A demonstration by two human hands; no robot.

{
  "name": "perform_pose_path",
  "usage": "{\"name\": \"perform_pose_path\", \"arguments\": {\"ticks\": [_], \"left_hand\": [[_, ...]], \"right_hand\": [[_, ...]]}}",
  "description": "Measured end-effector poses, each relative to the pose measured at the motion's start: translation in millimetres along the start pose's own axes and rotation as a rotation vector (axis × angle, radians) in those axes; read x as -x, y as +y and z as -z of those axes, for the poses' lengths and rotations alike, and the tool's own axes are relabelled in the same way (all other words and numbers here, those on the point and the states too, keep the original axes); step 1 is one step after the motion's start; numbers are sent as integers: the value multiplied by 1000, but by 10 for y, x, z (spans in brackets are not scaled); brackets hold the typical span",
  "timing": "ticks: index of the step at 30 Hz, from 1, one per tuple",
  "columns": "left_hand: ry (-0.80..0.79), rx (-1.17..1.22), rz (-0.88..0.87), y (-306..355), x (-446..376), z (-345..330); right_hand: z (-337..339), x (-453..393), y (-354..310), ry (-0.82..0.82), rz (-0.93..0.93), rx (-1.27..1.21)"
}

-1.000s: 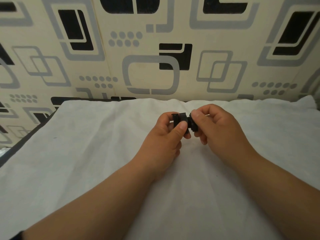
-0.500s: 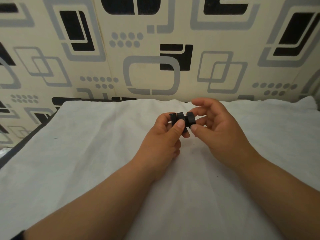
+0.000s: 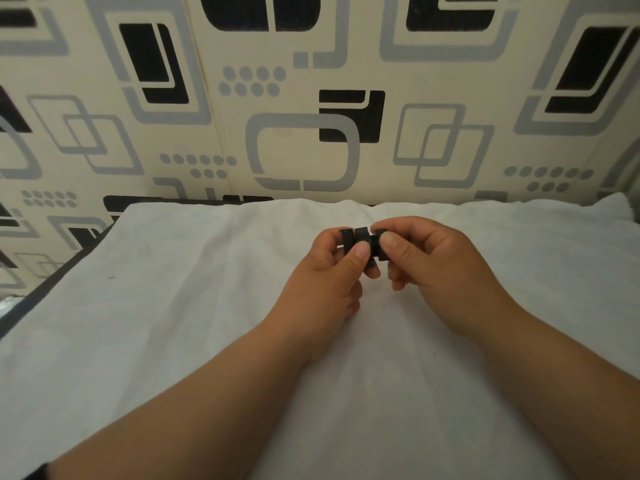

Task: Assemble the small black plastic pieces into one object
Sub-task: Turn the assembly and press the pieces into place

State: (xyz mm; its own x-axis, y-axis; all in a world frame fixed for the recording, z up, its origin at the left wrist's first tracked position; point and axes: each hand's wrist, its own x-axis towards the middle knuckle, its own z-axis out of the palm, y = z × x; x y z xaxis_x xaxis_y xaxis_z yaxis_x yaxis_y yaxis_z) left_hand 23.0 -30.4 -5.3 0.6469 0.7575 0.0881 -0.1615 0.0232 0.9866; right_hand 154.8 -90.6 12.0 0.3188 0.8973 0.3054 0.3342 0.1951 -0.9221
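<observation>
A small black plastic assembly (image 3: 362, 241), made of several blocky pieces side by side, is held just above the white cloth (image 3: 173, 306) near the table's far middle. My left hand (image 3: 325, 278) pinches its left part between thumb and fingers. My right hand (image 3: 440, 268) grips its right end with thumb and forefinger. The fingers hide the lower and right parts of the assembly.
The white cloth covers the whole work surface, with a dark table edge (image 3: 52, 282) showing at the left. A wall with a grey and black square pattern (image 3: 311, 116) rises right behind the far edge.
My right hand, which had opened and drawn slightly off the piece half a second ago, has closed again on the assembly's right end. My left hand has kept its hold.
</observation>
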Motion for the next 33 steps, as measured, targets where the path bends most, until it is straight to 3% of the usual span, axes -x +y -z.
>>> {"name": "perform_pose_path", "arguments": {"ticks": [7, 14, 20, 25, 33], "left_hand": [[-1, 29, 4, -13, -10, 13], [-35, -27, 6, -18, -4, -7], [12, 44, 15, -13, -10, -11], [19, 89, 34, -9, -14, -3], [-4, 78, 16, -15, -18, 14]], "right_hand": [[3, 14, 0, 41, 88, 130], [-4, -2, -5, 150, -15, 103], [2, 14, 14, 67, 8, 48], [-42, 48, -10, -66, 148, 205], [-25, 20, -19, -25, 107, 227]]}}
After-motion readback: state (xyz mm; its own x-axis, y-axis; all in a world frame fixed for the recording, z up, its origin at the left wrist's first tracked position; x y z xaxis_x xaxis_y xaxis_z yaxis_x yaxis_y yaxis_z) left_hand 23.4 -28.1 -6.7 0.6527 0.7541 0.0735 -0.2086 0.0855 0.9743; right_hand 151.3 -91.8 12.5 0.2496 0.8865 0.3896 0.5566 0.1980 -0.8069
